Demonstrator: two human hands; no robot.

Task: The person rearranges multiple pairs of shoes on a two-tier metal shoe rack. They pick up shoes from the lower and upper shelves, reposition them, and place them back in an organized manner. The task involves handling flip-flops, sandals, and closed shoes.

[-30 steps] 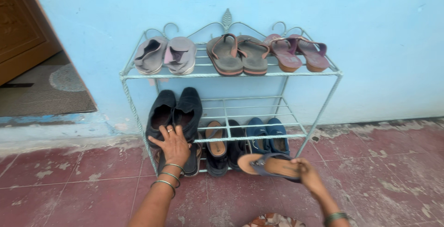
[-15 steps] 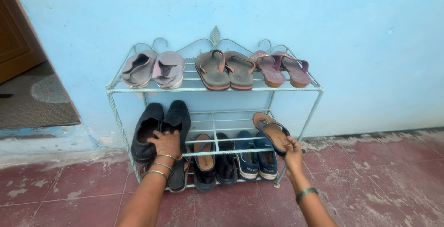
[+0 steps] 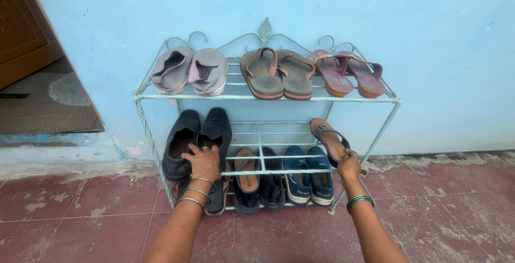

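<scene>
A pale metal shoe rack (image 3: 268, 97) with three shelves stands against a light blue wall. My left hand (image 3: 204, 162) rests on a pair of black shoes (image 3: 196, 137) at the left of the middle shelf. My right hand (image 3: 349, 165) grips the heel of a brown sandal (image 3: 329, 140), which lies tilted on the right end of the same shelf. The top shelf holds grey slip-ons (image 3: 189, 70), brown flip-flops (image 3: 276, 72) and pink sandals (image 3: 346, 73). On the bottom shelf sit blue shoes (image 3: 308, 174) and dark sandals (image 3: 259, 180).
The floor is worn red tile (image 3: 440, 204). At the left a brown doormat (image 3: 45, 105) lies in a doorway beside a wooden door (image 3: 24, 27), raised on a blue-edged step.
My right hand has carried the brown sandal up from the floor to the right end of the middle shelf. My left hand has stayed on the black shoes. The view has moved closer.
</scene>
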